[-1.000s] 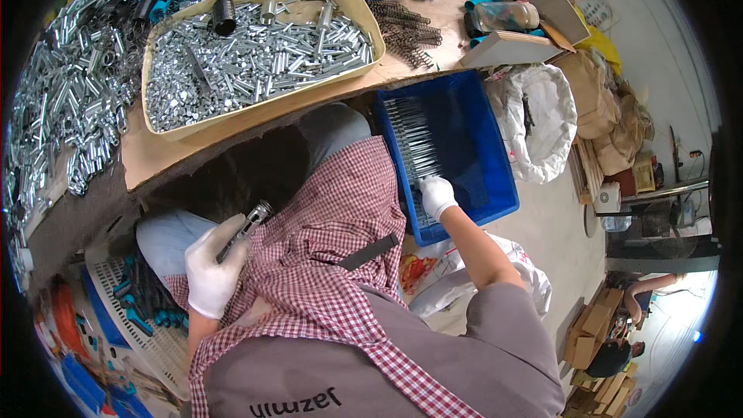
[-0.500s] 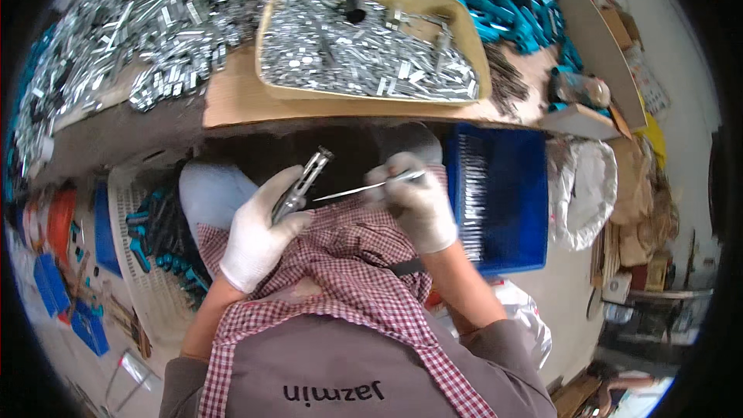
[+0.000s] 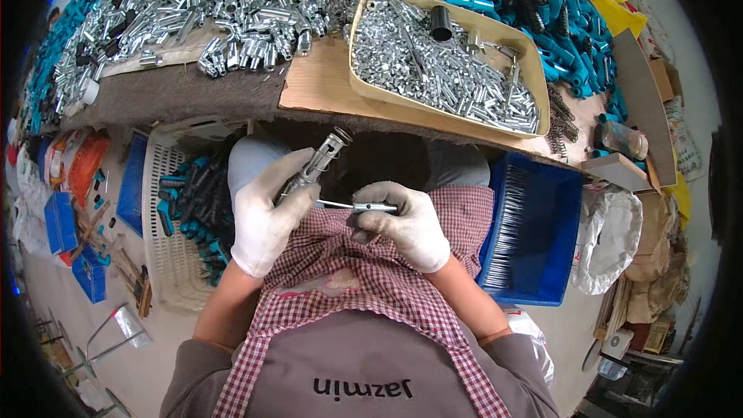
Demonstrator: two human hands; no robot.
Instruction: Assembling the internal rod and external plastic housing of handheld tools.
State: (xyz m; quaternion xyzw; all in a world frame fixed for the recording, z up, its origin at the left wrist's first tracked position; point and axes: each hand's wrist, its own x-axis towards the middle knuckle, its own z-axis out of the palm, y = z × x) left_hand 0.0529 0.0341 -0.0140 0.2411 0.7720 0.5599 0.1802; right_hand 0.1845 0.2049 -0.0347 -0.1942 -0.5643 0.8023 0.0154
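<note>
My left hand, in a white glove, is closed round a shiny slotted metal tube. The tube tilts up to the right, and a coil shows at its top end. My right hand, gloved too, pinches a short metal cylinder lying level. From this cylinder a thin metal rod runs left to the lower end of the slotted tube, by my left thumb. Whether the rod enters the tube is hidden. Both hands are above my checked apron.
A cream tray of small metal pins stands on the bench, with heaped metal tubes left and teal handles right. A blue bin of thin rods is right, a white basket of teal-black parts left.
My right hand has come left and lower, bringing the rod against the tube's lower end. The view has turned, so the bench appears shifted right. Both hands keep their hold.
</note>
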